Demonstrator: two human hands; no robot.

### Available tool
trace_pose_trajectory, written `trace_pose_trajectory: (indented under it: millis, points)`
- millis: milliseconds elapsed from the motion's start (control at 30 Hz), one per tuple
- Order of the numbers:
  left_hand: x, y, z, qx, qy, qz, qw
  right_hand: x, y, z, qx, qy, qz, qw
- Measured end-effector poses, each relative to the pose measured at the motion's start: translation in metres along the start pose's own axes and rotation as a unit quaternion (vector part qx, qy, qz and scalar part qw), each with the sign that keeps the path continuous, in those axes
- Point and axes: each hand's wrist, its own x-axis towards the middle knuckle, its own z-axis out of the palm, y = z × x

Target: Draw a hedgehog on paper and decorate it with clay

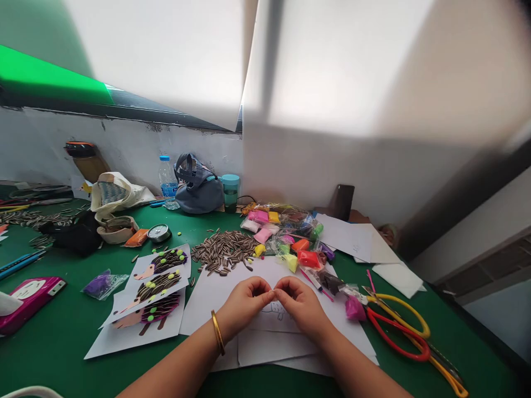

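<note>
My left hand (244, 301) and my right hand (301, 304) meet fingertip to fingertip above the white paper, both pinched closed. Whatever lies between the fingertips is too small or hidden to make out. Under them, a sheet with a pencil drawing (271, 315) shows partly, the rest covered by my hands. A heap of striped sunflower seeds (224, 249) lies just beyond the left hand. Past the right hand are small bags of coloured clay, among them a red one (309, 258) and a pink one (354, 308).
Left of the paper lie finished-looking hedgehog pictures (160, 283) made with seeds and clay, and a bag of purple clay (99, 284). Scissors with red and yellow handles (398, 337) rest at right. Along the wall stand a water bottle (168, 185), a grey bag (199, 190) and a phone (344, 203).
</note>
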Motion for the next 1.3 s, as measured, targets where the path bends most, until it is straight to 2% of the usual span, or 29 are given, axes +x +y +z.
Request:
trace_pose_trajectory:
  millis: [167,467,600,833,1000,1167,1300]
  points:
    - [0.001,0.001,0.0,-0.006,0.004,-0.017,1.0,-0.002,-0.008,0.0,-0.003,0.009,-0.011,1.0]
    - [0.001,-0.002,0.001,-0.097,0.048,0.011,0.994,-0.003,-0.011,0.001,-0.028,0.018,-0.02,0.999]
    - [0.001,-0.001,0.002,-0.082,0.034,0.005,0.996,-0.003,-0.011,0.0,-0.018,0.008,-0.021,1.0]
    - [0.001,-0.004,0.005,-0.072,0.054,0.041,0.995,-0.002,-0.002,0.0,0.023,-0.005,-0.011,1.0]
    - [0.0,0.001,0.004,-0.053,0.051,0.013,0.997,-0.001,0.0,0.0,0.06,-0.008,-0.008,0.998]
    - [0.002,0.0,0.002,-0.082,0.058,0.014,0.995,-0.001,-0.002,0.0,0.05,0.003,-0.003,0.999]
    - [0.002,-0.004,0.002,-0.109,0.051,0.029,0.992,-0.001,-0.003,0.0,0.036,-0.014,-0.012,0.999]
